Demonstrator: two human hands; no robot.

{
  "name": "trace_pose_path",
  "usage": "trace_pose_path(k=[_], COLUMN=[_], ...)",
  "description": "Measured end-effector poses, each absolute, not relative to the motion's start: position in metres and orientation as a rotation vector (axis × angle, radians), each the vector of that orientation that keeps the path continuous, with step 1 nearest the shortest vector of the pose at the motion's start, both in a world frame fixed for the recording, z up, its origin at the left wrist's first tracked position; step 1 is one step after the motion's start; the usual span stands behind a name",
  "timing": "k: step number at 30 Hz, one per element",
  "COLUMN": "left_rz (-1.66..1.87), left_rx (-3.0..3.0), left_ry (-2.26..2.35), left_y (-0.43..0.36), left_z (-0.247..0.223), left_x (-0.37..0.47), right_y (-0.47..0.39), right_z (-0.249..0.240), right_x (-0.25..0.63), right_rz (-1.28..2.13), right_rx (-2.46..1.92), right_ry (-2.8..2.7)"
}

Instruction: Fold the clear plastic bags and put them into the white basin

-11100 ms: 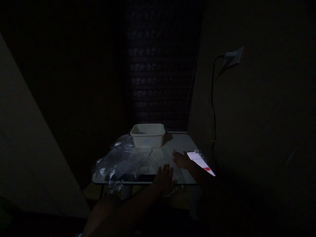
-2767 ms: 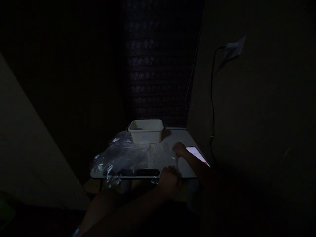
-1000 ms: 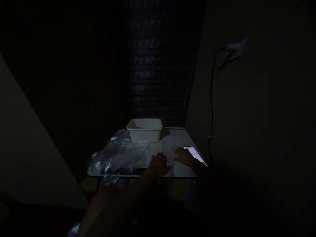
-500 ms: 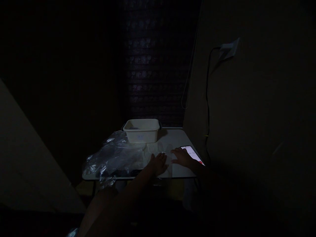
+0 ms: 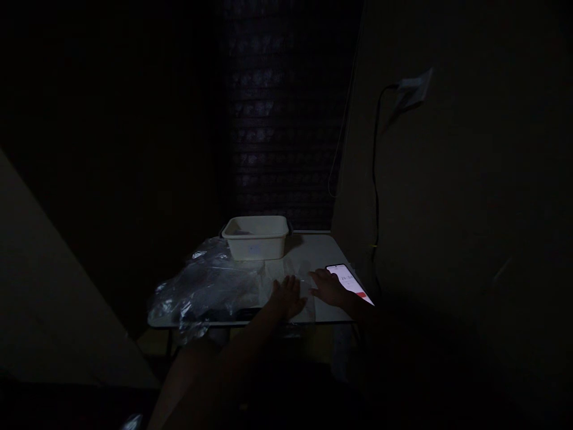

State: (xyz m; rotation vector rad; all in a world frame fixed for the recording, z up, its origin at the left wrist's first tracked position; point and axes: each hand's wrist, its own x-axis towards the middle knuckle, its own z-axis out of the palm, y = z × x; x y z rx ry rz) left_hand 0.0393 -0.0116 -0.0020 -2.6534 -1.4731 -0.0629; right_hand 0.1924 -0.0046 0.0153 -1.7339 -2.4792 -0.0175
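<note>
Near the front edge of a small white table (image 5: 329, 307), my left hand (image 5: 289, 297) lies with its fingers spread on a thin sheet of clear plastic (image 5: 307, 313). Just right of it, my right hand (image 5: 327, 286) reaches over the same plastic with its fingers apart. A lit phone (image 5: 351, 282) lies beside my right hand, partly covered by it. A heap of crumpled clear plastic (image 5: 210, 283) spreads over the left side of the table and hangs over the front edge.
At the back of the table stands a cream basin (image 5: 257, 246) with dark handles and something indistinct inside. A black cable (image 5: 376, 179) runs down the right wall from a socket (image 5: 416, 89). The room is very dark.
The thin plastic under my hands has shifted slightly to the right. My right hand has moved a little, and more of the phone's screen shows. My left hand stays about where it was.
</note>
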Motion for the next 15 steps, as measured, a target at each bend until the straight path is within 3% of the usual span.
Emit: trace_pose_path(k=[9, 15], left_rz=[0.009, -0.096], left_rx=[-2.606, -2.705], left_ry=[-1.578, -1.362], left_y=[-0.012, -0.009], left_z=[0.008, 0.003], left_x=[0.043, 0.043], right_y=[-0.004, -0.002], right_z=[0.013, 0.013], right_x=[0.216, 0.215], right_rz=[0.074, 0.094], right_rx=[-1.707, -1.677], right_ry=[-2.567, -2.559])
